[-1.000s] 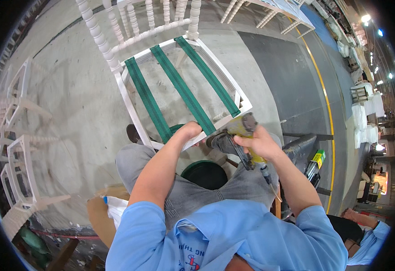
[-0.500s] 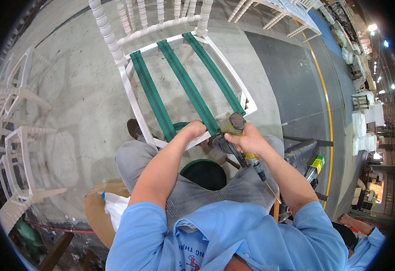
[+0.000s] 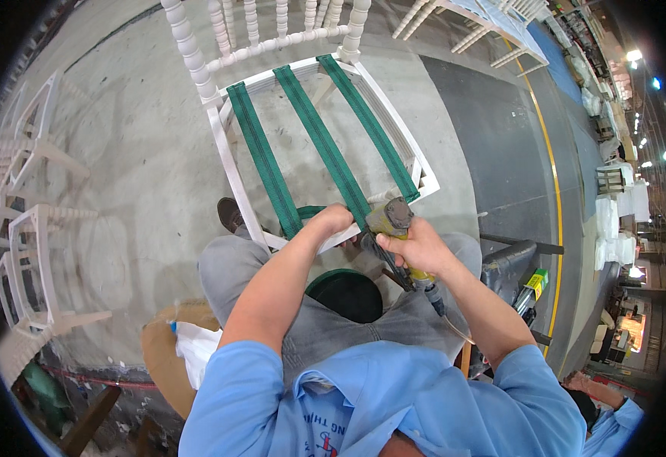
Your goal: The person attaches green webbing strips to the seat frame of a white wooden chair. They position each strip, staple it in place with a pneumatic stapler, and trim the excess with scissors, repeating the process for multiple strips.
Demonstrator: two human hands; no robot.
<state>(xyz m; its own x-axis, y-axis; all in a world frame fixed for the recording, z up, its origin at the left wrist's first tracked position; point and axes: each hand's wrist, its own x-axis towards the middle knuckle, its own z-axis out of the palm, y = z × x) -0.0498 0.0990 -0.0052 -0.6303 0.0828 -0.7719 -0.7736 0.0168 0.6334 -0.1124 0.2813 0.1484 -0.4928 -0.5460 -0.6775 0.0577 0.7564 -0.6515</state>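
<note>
Now: your left hand (image 3: 334, 219) at centre frame, fingers clenched on end of middle green webbing strap (image 3: 321, 141), pulled over front rail of white chair frame (image 3: 230, 164). Your right hand (image 3: 417, 247) just right of it, fingers wrapped round yellow staple gun (image 3: 391, 221), nose against rail beside strap. Keep strap taut and flat, square to rail; keep gun nose flush; keep left fingers clear of nose.

Grey concrete floor (image 3: 120, 167), with a darker strip bordered by a yellow line (image 3: 557, 206). Standing on it: a white chair frame (image 3: 230, 164) with green webbing, and stacked white chair frames (image 3: 28, 251) at left.
</note>
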